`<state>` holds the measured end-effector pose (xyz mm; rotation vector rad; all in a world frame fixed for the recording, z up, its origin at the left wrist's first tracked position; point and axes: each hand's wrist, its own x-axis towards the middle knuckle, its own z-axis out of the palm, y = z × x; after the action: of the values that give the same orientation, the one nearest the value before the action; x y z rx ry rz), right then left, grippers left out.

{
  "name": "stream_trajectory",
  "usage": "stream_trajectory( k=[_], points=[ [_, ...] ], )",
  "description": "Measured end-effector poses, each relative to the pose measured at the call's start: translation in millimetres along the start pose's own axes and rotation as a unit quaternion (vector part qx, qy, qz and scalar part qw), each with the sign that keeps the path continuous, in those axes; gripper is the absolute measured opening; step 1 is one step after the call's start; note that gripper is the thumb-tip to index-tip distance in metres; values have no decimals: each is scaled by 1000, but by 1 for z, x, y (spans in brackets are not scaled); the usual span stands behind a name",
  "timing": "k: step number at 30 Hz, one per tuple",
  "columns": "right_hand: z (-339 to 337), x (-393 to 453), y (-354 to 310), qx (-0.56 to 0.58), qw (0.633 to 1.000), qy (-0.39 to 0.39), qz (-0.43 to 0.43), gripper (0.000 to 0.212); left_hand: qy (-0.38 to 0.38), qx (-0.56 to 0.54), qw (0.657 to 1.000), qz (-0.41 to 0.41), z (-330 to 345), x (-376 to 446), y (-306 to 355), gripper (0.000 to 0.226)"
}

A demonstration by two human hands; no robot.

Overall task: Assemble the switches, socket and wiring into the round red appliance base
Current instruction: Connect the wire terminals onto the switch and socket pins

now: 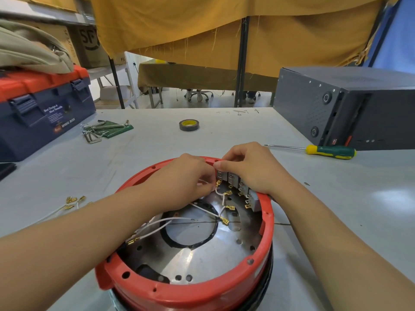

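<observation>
The round red appliance base (193, 295) lies open on the grey table, its metal plate and central hole showing. A row of grey switches (238, 182) with brass tabs sits inside the far-right wall. White wires (157, 223) with brass spade terminals trail across the plate. My left hand (184, 178) pinches a white wire end beside the leftmost switch. My right hand (251, 169) grips the far rim over the switches, fingers curled over their tops. What the fingertips touch is hidden.
Loose white wires with brass terminals (71, 203) lie left of the base. A green-yellow screwdriver (330, 151) lies to the right, before a dark grey case (350, 106). A tape roll (189, 125), hex keys (96, 131) and a blue-red toolbox (42, 111) stand farther back.
</observation>
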<state>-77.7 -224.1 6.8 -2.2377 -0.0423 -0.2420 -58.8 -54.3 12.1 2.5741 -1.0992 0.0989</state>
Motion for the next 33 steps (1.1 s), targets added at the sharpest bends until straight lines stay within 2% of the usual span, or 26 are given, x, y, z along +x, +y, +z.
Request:
stream_trajectory(
  k=[5, 21, 27, 33],
  points=[
    [0, 0, 0, 0, 1000, 3, -2, 20, 12, 69, 997, 32, 1, -1, 3, 12],
    [-2, -2, -1, 7, 1000, -4, -6, 18, 27, 72, 997, 5, 3, 1, 2, 14],
    [-2, -2, -1, 2, 1000, -3, -8, 18, 40, 69, 997, -7, 2, 2, 1, 5],
    [-2, -2, -1, -11, 1000, -1, -8, 19, 48, 71, 996, -22, 3, 2, 0, 13]
  ],
)
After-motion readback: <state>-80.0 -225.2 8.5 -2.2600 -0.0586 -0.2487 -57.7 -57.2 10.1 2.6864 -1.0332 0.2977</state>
